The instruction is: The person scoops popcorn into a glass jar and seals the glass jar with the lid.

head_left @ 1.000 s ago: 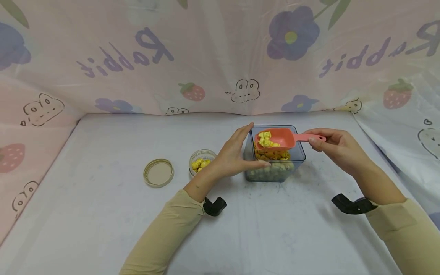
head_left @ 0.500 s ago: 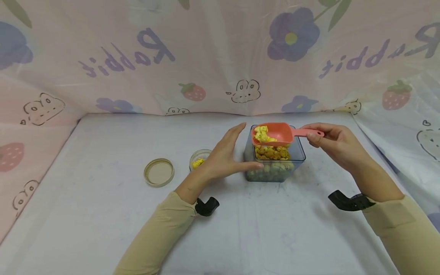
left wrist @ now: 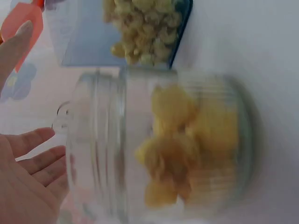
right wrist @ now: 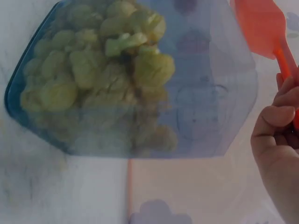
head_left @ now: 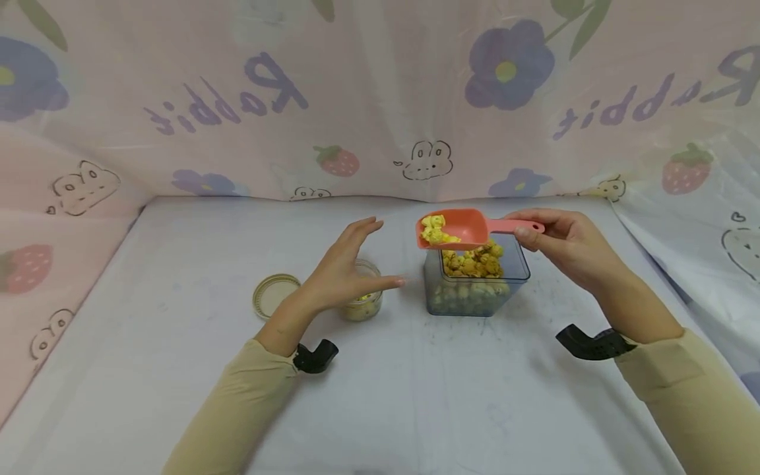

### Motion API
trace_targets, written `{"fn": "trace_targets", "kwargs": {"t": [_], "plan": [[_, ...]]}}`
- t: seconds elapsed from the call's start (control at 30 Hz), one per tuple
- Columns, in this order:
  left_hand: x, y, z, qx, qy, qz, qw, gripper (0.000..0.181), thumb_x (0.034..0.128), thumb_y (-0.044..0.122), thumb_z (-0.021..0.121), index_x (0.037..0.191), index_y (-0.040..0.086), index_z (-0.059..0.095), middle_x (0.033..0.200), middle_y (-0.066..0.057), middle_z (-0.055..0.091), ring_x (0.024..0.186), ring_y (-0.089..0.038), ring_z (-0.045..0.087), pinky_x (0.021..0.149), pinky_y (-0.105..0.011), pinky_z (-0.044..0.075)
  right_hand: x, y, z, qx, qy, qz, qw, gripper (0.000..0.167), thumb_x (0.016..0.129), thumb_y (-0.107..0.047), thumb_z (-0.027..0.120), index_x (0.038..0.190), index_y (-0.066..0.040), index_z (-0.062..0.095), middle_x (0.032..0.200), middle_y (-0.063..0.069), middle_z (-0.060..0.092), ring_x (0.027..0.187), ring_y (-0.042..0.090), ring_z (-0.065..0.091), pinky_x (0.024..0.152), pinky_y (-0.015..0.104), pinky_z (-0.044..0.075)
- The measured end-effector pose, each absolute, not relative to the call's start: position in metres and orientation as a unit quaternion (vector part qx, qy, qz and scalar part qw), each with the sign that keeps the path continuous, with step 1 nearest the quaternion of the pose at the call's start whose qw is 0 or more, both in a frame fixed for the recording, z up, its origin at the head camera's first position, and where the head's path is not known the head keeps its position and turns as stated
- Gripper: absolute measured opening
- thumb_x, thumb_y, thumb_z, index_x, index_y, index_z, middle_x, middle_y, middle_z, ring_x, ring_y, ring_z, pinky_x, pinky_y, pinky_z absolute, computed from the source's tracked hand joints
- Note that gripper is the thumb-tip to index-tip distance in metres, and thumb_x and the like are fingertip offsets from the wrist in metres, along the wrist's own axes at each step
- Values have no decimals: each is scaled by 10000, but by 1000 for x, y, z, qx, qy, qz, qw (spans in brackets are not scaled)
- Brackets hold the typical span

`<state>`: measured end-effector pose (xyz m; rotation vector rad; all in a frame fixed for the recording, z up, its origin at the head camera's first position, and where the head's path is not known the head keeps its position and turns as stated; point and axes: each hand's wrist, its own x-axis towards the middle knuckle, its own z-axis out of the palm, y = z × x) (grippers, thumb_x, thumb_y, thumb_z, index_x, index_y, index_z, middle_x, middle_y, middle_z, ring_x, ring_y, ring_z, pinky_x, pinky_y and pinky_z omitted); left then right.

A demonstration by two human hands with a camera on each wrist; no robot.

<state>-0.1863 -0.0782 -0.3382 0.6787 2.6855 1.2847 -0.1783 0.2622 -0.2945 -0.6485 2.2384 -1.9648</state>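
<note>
An orange scoop (head_left: 469, 227) with yellow popcorn (head_left: 435, 231) in its front end is held level over the near-left part of a clear bluish bin (head_left: 510, 270). My right hand (head_left: 572, 247) pinches its handle between thumb and fingers. Popcorn fills the lower part of the bin, as the right wrist view shows through its wall (right wrist: 215, 107). My left hand (head_left: 335, 274) has its fingers and thumb spread around the upper part of a small glass jar (left wrist: 154, 144), apparently without gripping it. Several popcorn pieces (left wrist: 187, 140) lie inside the jar, whose mouth the hand partly hides in the head view.
A round lid (head_left: 273, 297) lies on the white table (head_left: 439, 396) left of the jar, partly behind my left hand. A patterned curtain (head_left: 380, 99) stands along the back and sides. Black wrist mounts (head_left: 315, 356) stick out below both hands.
My left hand has left the bin's side and moved left to the jar. My right hand has lifted the loaded scoop from the bin and shifted it left.
</note>
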Motion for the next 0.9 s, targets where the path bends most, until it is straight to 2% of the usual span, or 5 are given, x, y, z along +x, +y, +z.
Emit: {"fn": "trace_targets", "kwargs": {"t": [0.27,0.5,0.7,0.9], "plan": [[-181,-103,-348,217,886,405,57,890,741,440,806,1457,136,373,1541,-46,299,1429,-256,274,1145,-510,274,-183,244,-292,-231,723,-648,56,256,941,61,522,1092,-42,701,760,-13,520,701,146,410,610,341,262],[-176,-116,-356,221,884,405,76,934,720,394,835,1466,111,351,1502,-76,361,1407,-279,312,1142,-515,278,-184,230,-291,-231,736,-632,79,253,945,8,551,1143,-61,692,923,7,605,769,134,460,603,225,409],[-173,-123,-360,229,882,403,82,952,718,375,838,1472,74,341,1482,-98,404,1399,-293,332,1137,-513,291,-184,219,-289,-222,757,-608,90,233,938,-25,581,1119,-103,706,898,7,604,725,142,465,558,244,399],[-170,-127,-363,238,873,419,74,931,735,313,836,1469,41,331,1459,-138,435,1321,-340,431,1096,-508,354,-186,211,-288,-226,786,-567,96,219,946,-68,588,1117,-138,705,884,-2,588,698,157,445,551,270,386]]}}
